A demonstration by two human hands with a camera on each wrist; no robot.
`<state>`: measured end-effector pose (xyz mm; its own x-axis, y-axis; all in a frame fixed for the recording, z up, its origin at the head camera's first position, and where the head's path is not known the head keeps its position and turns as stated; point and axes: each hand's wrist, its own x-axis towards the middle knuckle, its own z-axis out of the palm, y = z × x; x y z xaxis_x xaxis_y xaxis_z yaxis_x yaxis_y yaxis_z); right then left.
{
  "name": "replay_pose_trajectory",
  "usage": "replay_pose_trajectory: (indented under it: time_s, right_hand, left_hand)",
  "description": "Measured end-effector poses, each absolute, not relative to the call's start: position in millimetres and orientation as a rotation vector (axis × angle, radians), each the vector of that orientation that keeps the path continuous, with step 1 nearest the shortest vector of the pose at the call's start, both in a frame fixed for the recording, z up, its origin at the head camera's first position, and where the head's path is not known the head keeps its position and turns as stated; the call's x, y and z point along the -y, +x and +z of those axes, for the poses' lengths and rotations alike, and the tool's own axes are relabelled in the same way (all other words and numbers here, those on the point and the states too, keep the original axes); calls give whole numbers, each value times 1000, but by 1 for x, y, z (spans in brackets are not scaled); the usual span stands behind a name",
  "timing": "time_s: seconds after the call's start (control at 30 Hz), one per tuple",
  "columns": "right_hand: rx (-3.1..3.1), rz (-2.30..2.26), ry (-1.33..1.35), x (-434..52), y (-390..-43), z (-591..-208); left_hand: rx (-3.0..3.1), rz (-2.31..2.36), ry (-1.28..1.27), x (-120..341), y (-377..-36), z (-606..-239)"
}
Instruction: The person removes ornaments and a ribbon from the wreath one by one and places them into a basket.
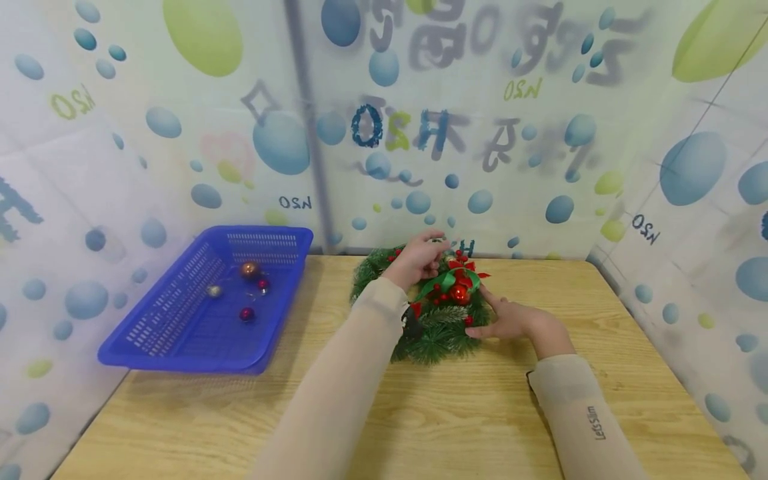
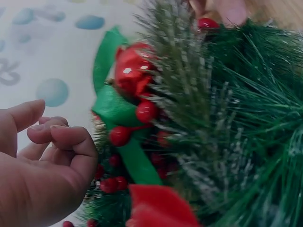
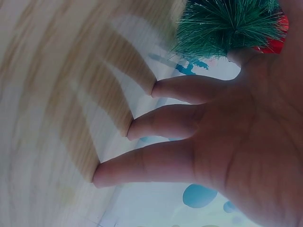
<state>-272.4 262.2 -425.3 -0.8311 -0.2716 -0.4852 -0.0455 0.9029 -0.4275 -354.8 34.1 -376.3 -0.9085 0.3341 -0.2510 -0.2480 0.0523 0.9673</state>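
A green pine wreath (image 1: 433, 330) with red berries, a green ribbon (image 1: 440, 285) and a red bauble (image 1: 461, 295) lies at the back of the wooden table (image 1: 468, 413). My left hand (image 1: 420, 259) hovers over the wreath's far side. In the left wrist view its fingers (image 2: 61, 139) are curled beside the ribbon (image 2: 113, 106) and hold nothing. My right hand (image 1: 507, 321) lies flat at the wreath's right edge. Its straight fingers (image 3: 175, 123) rest on the table, and its thumb side is against the needles (image 3: 222, 21).
A blue plastic basket (image 1: 180, 363) stands on the table's left and holds several small baubles (image 1: 249, 270). Printed plastic sheeting walls the table at the back and on both sides. Bare wood stretches in front of the wreath.
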Motion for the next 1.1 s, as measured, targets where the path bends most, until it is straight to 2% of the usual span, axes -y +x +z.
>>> replay_pose_trajectory:
  time_s: [0.17, 0.43, 0.8, 1.1]
  right_hand:
    - [-2515, -535, -233, -262, -274, -426]
    - [-2511, -545, -234, -261, -274, -428]
    - [-2510, -529, -217, -263, -273, -428]
    - [-2518, -531, -231, -262, -274, -428]
  left_hand:
    - [-1941, 1779, 71, -41, -348, -370]
    - [-2064, 1613, 98, -43, -367, -396]
    - [-2090, 1564, 182, -52, -362, -405]
    - [-2136, 1621, 153, -54, -357, -408]
